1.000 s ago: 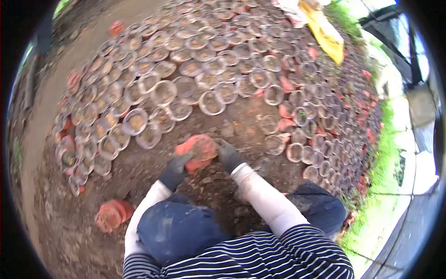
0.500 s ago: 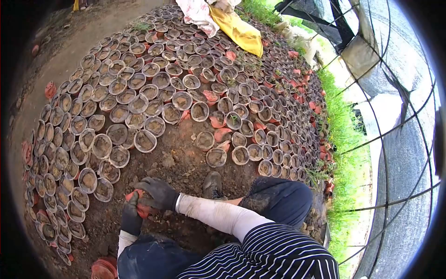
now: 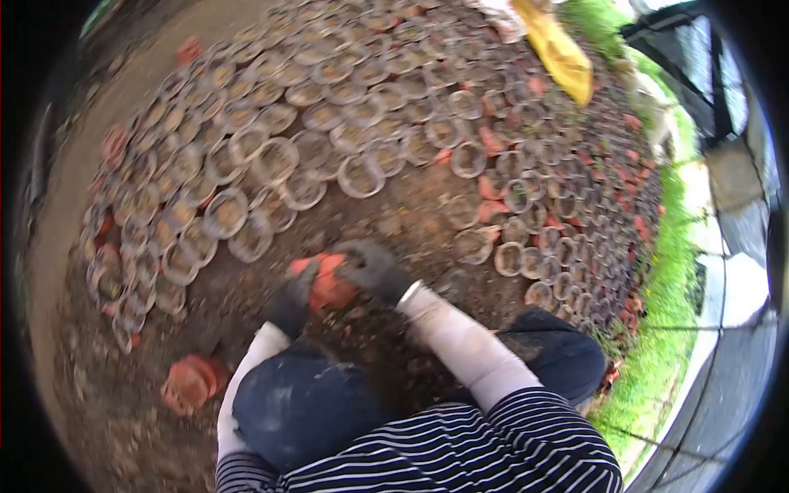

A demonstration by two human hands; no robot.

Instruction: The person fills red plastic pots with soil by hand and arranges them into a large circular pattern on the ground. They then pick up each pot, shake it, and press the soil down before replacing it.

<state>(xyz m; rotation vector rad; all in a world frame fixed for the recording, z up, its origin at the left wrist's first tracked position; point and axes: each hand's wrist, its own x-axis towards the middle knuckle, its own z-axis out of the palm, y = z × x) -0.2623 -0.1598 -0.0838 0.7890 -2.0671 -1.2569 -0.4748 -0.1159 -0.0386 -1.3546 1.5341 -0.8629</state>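
Observation:
A soft red nursery pot (image 3: pixel 330 283) is held between my two gloved hands, low over bare soil. My left hand (image 3: pixel 291 302), in a dark glove, grips the pot's left side. On its upper right, my right hand (image 3: pixel 370 268) has its gloved fingers curled against the rim. How full the pot is cannot be made out. Beyond my hands stand rows of soil-filled pots (image 3: pixel 362 175), packed rim to rim. A stack of red pots (image 3: pixel 194 383) lies on the ground left of my left arm.
Loose dark soil (image 3: pixel 386 329) lies between my knees. A yellow sack (image 3: pixel 559 53) rests on the far pots. Grass (image 3: pixel 670 271) runs along the right, beside netting on a frame (image 3: pixel 699 394). A dirt path (image 3: pixel 131 66) borders the left.
My view has swung left, so the scene sits further right. The red pot, mostly covered by my hands before, now shows more between them. The stack of pots has come fully into view.

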